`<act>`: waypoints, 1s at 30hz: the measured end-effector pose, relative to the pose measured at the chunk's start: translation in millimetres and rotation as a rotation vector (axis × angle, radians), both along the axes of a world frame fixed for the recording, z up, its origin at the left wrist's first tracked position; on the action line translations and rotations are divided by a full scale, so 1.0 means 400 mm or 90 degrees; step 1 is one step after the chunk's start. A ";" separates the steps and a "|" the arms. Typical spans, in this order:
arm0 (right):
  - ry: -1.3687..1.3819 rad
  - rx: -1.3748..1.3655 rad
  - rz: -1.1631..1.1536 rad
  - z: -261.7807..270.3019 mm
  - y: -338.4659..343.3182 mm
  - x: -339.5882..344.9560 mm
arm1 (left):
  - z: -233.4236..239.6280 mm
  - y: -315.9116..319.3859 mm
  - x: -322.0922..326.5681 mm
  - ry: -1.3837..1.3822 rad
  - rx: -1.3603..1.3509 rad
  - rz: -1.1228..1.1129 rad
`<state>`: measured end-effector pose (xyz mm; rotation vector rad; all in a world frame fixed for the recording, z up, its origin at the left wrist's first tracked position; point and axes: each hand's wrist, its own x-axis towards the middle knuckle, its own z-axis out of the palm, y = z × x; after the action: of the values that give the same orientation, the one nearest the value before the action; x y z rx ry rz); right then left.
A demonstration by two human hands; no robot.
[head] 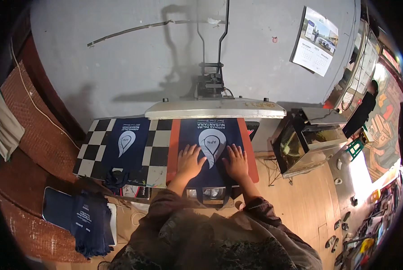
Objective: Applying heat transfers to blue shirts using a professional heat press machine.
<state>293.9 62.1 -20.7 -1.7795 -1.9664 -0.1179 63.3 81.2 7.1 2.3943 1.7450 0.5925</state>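
Observation:
A navy fabric tote bag (196,175) with a pale printed emblem lies flat on the red-edged lower bed (250,155) of a heat press. My left hand (190,161) rests palm down on it, left of the emblem, fingers spread. On the emblem's right, my right hand (236,162) lies flat in the same way. Neither hand grips anything. The bag's handles (226,197) hang over the near edge. Behind the bag is the press's metal upper plate (215,109). A second printed navy bag (110,148) lies on the checkered tabletop to the left.
More navy fabric bags (90,226) are stacked at the lower left. A glass tank (289,148) on a stand is right of the press. A wall calendar (316,42) hangs at the upper right. Farther right are a person in dark clothing (363,108), a green stool (355,149) and scattered footwear.

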 end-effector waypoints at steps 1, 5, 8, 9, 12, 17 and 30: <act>-0.004 -0.038 -0.010 -0.011 -0.001 -0.001 | -0.016 0.008 0.012 0.020 0.048 0.014; 0.023 -0.072 -0.033 -0.026 0.005 0.014 | -0.058 0.017 0.005 0.037 -0.038 0.025; 0.029 -0.071 -0.030 -0.028 -0.007 0.010 | -0.048 0.012 0.002 0.060 -0.046 0.043; 0.029 -0.065 -0.029 -0.024 -0.004 0.013 | -0.047 0.011 0.004 0.060 -0.046 0.044; 0.041 -0.064 -0.040 -0.038 -0.007 0.027 | -0.046 0.007 0.004 0.056 -0.051 0.052; 0.037 -0.071 -0.059 -0.028 -0.034 0.058 | -0.045 -0.016 -0.026 0.049 -0.067 0.103; 0.020 -0.057 -0.071 -0.054 -0.082 0.087 | -0.085 -0.131 -0.042 0.050 0.031 0.128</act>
<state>328.5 29.4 -42.2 -1.9364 -1.8775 -0.0376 46.4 28.8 -27.0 2.3201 2.0441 0.5780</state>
